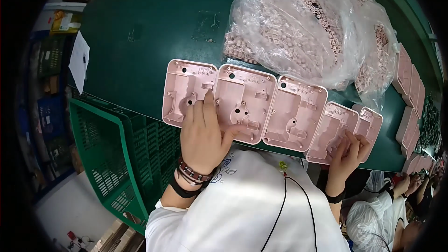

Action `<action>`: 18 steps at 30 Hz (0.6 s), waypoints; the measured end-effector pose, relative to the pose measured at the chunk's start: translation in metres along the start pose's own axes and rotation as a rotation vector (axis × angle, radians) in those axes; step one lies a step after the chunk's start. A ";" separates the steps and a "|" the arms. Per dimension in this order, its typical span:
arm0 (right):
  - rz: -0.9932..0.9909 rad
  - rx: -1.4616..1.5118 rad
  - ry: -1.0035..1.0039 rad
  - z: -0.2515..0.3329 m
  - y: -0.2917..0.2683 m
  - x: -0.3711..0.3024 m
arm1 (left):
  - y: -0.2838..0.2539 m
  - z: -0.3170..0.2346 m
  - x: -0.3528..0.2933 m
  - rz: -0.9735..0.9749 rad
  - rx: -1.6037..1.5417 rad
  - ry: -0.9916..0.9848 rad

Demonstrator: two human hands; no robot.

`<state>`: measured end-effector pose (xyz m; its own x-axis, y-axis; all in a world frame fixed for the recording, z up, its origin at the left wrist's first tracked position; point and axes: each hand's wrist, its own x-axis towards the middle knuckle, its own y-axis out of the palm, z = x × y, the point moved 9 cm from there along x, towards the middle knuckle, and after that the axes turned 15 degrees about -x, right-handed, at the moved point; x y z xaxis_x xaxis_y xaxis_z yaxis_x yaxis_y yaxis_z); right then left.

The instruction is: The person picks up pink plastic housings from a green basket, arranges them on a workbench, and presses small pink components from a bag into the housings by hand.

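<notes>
Several pale pink plastic housings, open side up, stand side by side in a row along the near table edge. My left hand [204, 133] reaches over the leftmost housing [178, 77]. Its fingers are stretched out, with the thumb spread over the second housing [232, 91]. Nothing shows in this hand. A third housing [284, 107] lies between my hands, untouched. At the row's right end, my right hand [347, 154] has bent fingers over the fourth housing [333, 119] and the last housing [372, 123]. Whatever its fingertips pinch is hidden.
Behind the row lies a large clear plastic bag [284, 23] of small pink parts, with another bag [375, 42] beside it. More pink housings [410, 84] stand at far right. A green crate [123, 144] is below the table's left side. A person [378, 214] sits at lower right.
</notes>
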<state>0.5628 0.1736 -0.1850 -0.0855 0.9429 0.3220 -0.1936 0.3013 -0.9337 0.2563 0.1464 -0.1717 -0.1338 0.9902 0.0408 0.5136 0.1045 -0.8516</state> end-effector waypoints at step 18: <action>-0.175 0.075 -0.069 -0.033 -0.064 0.045 | 0.105 -0.226 0.219 0.260 0.025 0.875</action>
<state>0.6032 0.2009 -0.1159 -0.1102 0.8643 0.4908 -0.2830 0.4461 -0.8491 0.4727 0.3953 -0.1337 0.6794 0.7003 0.2189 0.4174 -0.1236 -0.9003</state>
